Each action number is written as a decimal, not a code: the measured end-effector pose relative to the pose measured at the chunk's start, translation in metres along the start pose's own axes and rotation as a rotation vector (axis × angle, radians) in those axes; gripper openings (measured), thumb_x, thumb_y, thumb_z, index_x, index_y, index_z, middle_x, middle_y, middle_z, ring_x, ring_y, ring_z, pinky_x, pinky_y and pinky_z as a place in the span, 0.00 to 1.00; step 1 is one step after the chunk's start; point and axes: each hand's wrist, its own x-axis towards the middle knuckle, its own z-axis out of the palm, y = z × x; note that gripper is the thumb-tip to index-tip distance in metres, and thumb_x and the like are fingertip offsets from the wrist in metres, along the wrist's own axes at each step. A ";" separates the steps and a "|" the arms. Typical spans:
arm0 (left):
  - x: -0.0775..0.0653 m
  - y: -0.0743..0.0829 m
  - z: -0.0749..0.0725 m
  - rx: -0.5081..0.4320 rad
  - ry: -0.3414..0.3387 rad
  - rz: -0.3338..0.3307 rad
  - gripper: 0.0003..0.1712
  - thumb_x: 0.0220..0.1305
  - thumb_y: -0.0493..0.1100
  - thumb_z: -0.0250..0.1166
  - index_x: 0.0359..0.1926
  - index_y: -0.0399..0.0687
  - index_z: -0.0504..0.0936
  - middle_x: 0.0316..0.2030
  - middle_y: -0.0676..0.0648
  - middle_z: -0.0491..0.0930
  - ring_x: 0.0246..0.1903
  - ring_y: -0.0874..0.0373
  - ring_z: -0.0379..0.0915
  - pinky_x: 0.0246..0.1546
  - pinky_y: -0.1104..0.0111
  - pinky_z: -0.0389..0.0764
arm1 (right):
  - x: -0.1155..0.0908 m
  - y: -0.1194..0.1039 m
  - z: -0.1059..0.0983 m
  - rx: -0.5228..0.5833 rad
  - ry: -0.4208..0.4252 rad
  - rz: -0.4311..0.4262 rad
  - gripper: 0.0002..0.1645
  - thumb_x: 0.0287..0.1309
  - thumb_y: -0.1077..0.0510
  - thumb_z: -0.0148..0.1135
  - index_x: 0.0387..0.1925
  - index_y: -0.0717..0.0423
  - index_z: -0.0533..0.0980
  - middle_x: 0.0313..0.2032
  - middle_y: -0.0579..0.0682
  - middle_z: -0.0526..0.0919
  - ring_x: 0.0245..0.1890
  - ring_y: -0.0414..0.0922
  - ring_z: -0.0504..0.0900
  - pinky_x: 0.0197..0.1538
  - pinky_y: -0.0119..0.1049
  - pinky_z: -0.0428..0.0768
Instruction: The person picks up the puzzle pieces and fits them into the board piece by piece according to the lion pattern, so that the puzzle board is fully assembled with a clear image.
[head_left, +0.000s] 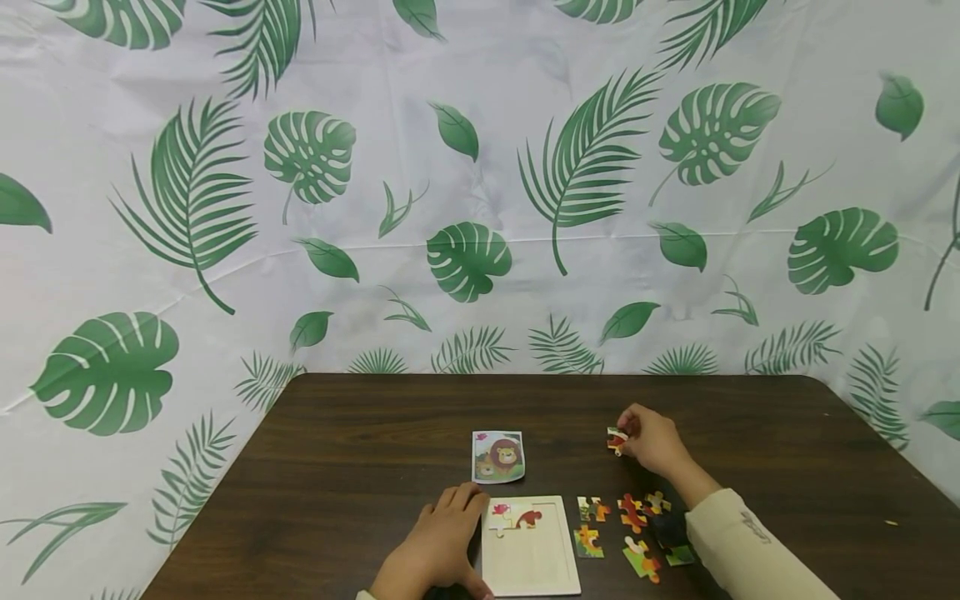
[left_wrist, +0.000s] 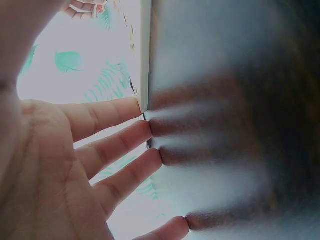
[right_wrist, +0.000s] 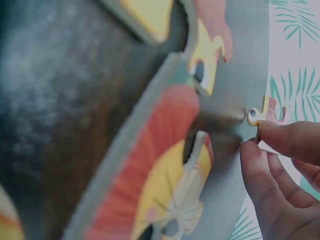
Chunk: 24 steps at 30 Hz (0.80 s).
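Observation:
Out over the right part of the table, my right hand pinches a jigsaw puzzle piece between thumb and fingers. In the right wrist view that piece shows red and yellow with a printed eye. My left hand lies at the left edge of a pale wooden puzzle tray. Its fingers are extended, fingertips on the tabletop and one right at the tray's edge. Inside the tray's upper left sit a piece with a pink leaf and a red-brown piece.
Several loose puzzle pieces lie right of the tray, some partly hidden under the right wrist. Behind the tray is a lion picture card. The dark wooden table ends at a leaf-patterned cloth.

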 end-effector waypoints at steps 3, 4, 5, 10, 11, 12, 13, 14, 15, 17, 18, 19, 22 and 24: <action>0.000 0.000 0.000 0.001 -0.004 -0.004 0.61 0.25 0.66 0.76 0.63 0.47 0.64 0.62 0.43 0.60 0.61 0.45 0.54 0.48 0.45 0.66 | -0.001 0.000 0.000 0.019 -0.004 0.007 0.14 0.40 0.72 0.66 0.31 0.61 0.73 0.28 0.52 0.76 0.26 0.46 0.74 0.27 0.38 0.72; 0.000 0.000 0.000 0.001 -0.005 -0.005 0.61 0.25 0.65 0.76 0.63 0.47 0.64 0.62 0.43 0.60 0.61 0.45 0.54 0.48 0.45 0.66 | -0.002 0.000 0.000 0.030 -0.006 0.013 0.14 0.41 0.73 0.65 0.32 0.61 0.73 0.28 0.52 0.76 0.26 0.45 0.74 0.27 0.38 0.72; 0.000 0.000 0.000 0.001 -0.005 -0.006 0.61 0.25 0.65 0.76 0.63 0.47 0.64 0.62 0.43 0.60 0.61 0.45 0.54 0.48 0.45 0.66 | -0.003 0.000 0.000 0.040 -0.011 0.013 0.13 0.41 0.73 0.64 0.32 0.61 0.73 0.28 0.52 0.76 0.26 0.45 0.74 0.27 0.38 0.73; 0.001 0.000 0.000 0.005 -0.006 -0.008 0.61 0.25 0.65 0.76 0.63 0.47 0.64 0.62 0.43 0.59 0.61 0.46 0.54 0.49 0.45 0.65 | -0.005 0.002 0.002 0.116 -0.029 0.029 0.12 0.45 0.74 0.60 0.34 0.62 0.73 0.31 0.53 0.76 0.28 0.45 0.76 0.28 0.38 0.76; 0.001 0.000 0.000 0.005 -0.006 -0.007 0.61 0.25 0.65 0.76 0.63 0.47 0.64 0.62 0.43 0.59 0.61 0.46 0.54 0.49 0.45 0.65 | -0.005 0.002 0.002 0.132 -0.034 0.032 0.12 0.45 0.74 0.59 0.34 0.62 0.73 0.32 0.54 0.76 0.28 0.45 0.77 0.28 0.38 0.76; 0.001 0.000 0.000 0.005 -0.006 -0.007 0.61 0.25 0.65 0.76 0.63 0.47 0.64 0.63 0.43 0.59 0.61 0.46 0.54 0.49 0.45 0.65 | -0.006 0.002 0.002 0.149 -0.040 0.041 0.12 0.46 0.74 0.59 0.34 0.62 0.73 0.32 0.54 0.76 0.29 0.45 0.77 0.29 0.38 0.77; 0.001 0.001 0.000 0.005 -0.005 -0.006 0.61 0.25 0.65 0.76 0.63 0.47 0.64 0.63 0.43 0.59 0.61 0.46 0.54 0.49 0.45 0.65 | -0.007 0.002 0.002 0.159 -0.046 0.043 0.11 0.47 0.74 0.59 0.35 0.63 0.73 0.33 0.54 0.76 0.29 0.45 0.77 0.29 0.39 0.77; 0.001 0.001 0.000 0.006 -0.003 -0.005 0.61 0.25 0.65 0.76 0.63 0.47 0.64 0.62 0.43 0.59 0.61 0.46 0.54 0.49 0.45 0.66 | -0.008 0.001 0.002 0.171 -0.049 0.047 0.11 0.47 0.74 0.59 0.35 0.63 0.73 0.33 0.54 0.76 0.29 0.46 0.77 0.30 0.39 0.78; 0.001 0.001 0.000 0.006 -0.001 -0.005 0.61 0.25 0.65 0.76 0.63 0.47 0.64 0.62 0.43 0.59 0.61 0.46 0.54 0.49 0.45 0.66 | -0.008 0.000 0.002 0.181 -0.051 0.050 0.11 0.47 0.74 0.59 0.35 0.63 0.73 0.33 0.54 0.76 0.30 0.46 0.77 0.30 0.39 0.78; 0.000 0.001 0.000 0.006 0.003 -0.003 0.61 0.24 0.65 0.77 0.63 0.47 0.64 0.62 0.43 0.60 0.60 0.46 0.54 0.48 0.45 0.66 | -0.010 -0.002 0.001 0.208 -0.059 0.061 0.11 0.48 0.74 0.59 0.35 0.64 0.73 0.34 0.55 0.76 0.30 0.46 0.77 0.30 0.38 0.79; 0.000 0.001 0.000 0.009 0.005 -0.002 0.61 0.24 0.65 0.77 0.63 0.47 0.65 0.62 0.43 0.60 0.60 0.46 0.54 0.48 0.45 0.66 | -0.011 -0.004 0.001 0.216 -0.061 0.066 0.11 0.48 0.74 0.59 0.35 0.63 0.73 0.34 0.55 0.76 0.31 0.46 0.77 0.31 0.38 0.79; 0.000 0.001 0.001 0.010 0.007 -0.002 0.61 0.24 0.65 0.77 0.63 0.47 0.65 0.62 0.43 0.60 0.60 0.46 0.55 0.48 0.45 0.66 | -0.011 -0.005 0.002 0.227 -0.063 0.064 0.11 0.48 0.74 0.59 0.35 0.64 0.73 0.34 0.55 0.76 0.31 0.46 0.77 0.31 0.38 0.79; 0.000 0.001 0.001 0.015 0.013 0.000 0.62 0.24 0.65 0.77 0.63 0.46 0.65 0.62 0.43 0.60 0.60 0.46 0.55 0.48 0.45 0.66 | -0.013 -0.012 0.002 0.273 -0.074 0.065 0.11 0.48 0.74 0.60 0.36 0.65 0.73 0.34 0.56 0.76 0.32 0.47 0.78 0.31 0.38 0.79; -0.001 0.002 0.001 0.018 0.016 0.003 0.62 0.24 0.65 0.77 0.63 0.46 0.65 0.61 0.43 0.60 0.60 0.46 0.55 0.48 0.45 0.66 | -0.014 -0.017 0.003 0.297 -0.080 0.065 0.11 0.47 0.74 0.60 0.36 0.65 0.73 0.34 0.56 0.76 0.31 0.47 0.78 0.31 0.38 0.80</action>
